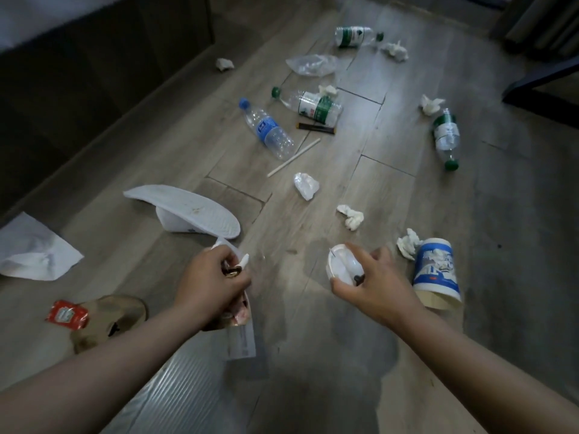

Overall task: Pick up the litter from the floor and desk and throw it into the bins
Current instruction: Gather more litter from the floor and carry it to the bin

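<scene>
We judge the job barely begun: most litter lies across the floor (407, 198) and no bin is in view. Our left hand (213, 280) clutches a bundle of wrappers (241, 336); our right hand (376, 283) grips a small white cup (341, 261). Farther off, a blue-capped bottle (270, 130) and green-capped bottles (315, 107) look empty. Just right, a blue-and-white paper cup (435, 270) lies tipped, contents unclear.

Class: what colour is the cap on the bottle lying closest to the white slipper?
The cap is blue, seen in the head view.
</scene>
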{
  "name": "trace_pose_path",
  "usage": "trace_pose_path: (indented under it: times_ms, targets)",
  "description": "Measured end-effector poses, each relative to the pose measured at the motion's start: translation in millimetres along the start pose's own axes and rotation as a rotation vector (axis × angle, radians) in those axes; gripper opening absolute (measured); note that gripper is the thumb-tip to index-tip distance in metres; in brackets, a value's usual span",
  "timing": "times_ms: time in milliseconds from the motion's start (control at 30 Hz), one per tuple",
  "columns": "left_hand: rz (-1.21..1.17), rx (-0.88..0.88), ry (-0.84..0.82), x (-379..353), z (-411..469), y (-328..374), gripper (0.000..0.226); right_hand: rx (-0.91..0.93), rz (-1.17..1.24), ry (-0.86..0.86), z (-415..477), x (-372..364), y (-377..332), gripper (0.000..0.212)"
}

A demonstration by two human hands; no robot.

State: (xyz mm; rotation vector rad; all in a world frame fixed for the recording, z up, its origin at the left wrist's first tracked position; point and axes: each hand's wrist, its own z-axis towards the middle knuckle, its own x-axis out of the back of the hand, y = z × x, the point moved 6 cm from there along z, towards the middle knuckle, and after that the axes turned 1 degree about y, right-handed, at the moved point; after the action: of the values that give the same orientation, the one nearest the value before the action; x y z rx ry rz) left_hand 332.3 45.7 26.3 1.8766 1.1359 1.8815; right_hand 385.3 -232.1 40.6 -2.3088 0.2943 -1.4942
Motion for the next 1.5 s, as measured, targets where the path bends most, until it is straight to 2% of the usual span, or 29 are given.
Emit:
trace_pose_path:
  times_ms: [133,300,533,733,900,1033,1200,1300,1500]
  targets:
    - [-0.017,0.039,-0.027,41.3,-20.6,50.1,0.018,-0.111,0.044,-0.008,-39.1,37.3,-21.6,0.065]
    - [-0.038,0.114,-0.11,118.7,-69.4,131.6,0.018,-0.239,0.222,0.055,-114.8,110.7,-62.2,0.066]
    - [0.003,0.042,-0.192,248.6,-127.2,283.5,0.017,-0.365,0.259,0.065,-242.6,260.4,-129.7,0.075]
    - [0.061,-0.079,-0.271,354.1,-173.2,400.5,0.02,-0.441,0.289,0.131,-356.9,395.7,-183.7,0.072]
    - [0.077,-0.29,-0.361,417.8,-205.3,477.6,0.02,-0.526,0.362,0.343,-446.7,472.7,-220.8,0.067]
    - [0.096,-0.468,-0.481,447.6,-246.0,524.1,0.015,-0.653,0.414,0.472,-525.6,495.7,-243.6,0.076]
    - [0.101,-0.657,-0.565,459.8,-307.0,585.4,0.016,-0.756,0.494,0.66,-622.8,528.4,-261.0,0.075]
    - [0.12,-0.827,-0.673,455.5,-362.5,634.1,0.017,-0.852,0.54,0.743,-691.9,543.5,-262.1,0.075]
    - [0.027,-1.148,-0.884,454.1,-519.3,702.4,0.016,-1.108,0.581,1.05,-874.7,534.1,-264.9,0.074]
